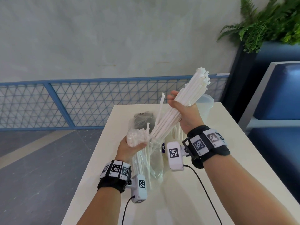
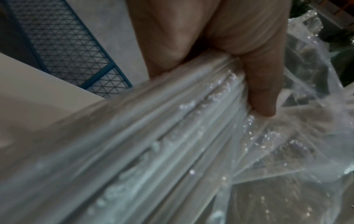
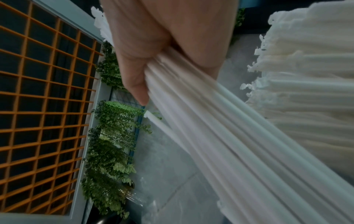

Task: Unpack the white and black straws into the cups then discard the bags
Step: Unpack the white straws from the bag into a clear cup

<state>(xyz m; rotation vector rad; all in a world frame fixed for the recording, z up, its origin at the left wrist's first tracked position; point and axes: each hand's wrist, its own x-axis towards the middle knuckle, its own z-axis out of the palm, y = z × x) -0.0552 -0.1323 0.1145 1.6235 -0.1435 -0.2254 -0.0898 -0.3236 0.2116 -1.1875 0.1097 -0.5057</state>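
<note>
My right hand (image 1: pixel 183 111) grips a thick bundle of white straws (image 1: pixel 186 96) above the table, tilted up to the right. My left hand (image 1: pixel 131 146) grips the clear bag (image 1: pixel 155 161) with more white straws inside; its lower end hangs to the table. In the left wrist view the fingers (image 2: pixel 258 91) curl round the bag (image 2: pixel 287 151) and the straws (image 2: pixel 153 144) in it. In the right wrist view the fingers (image 3: pixel 138 78) wrap the white straws (image 3: pixel 229 144). A bag of black straws (image 1: pixel 142 119) lies on the table behind. A translucent cup (image 1: pixel 206 101) stands at the far right, partly hidden.
The cream table (image 1: pixel 219 159) is narrow, with its left edge next to grey floor. A blue mesh fence (image 1: pixel 48 103) runs behind it. A blue seat (image 1: pixel 276 95) and a fern planter (image 1: pixel 267 25) stand to the right. Wrist camera cables (image 1: pixel 204 189) trail over the table.
</note>
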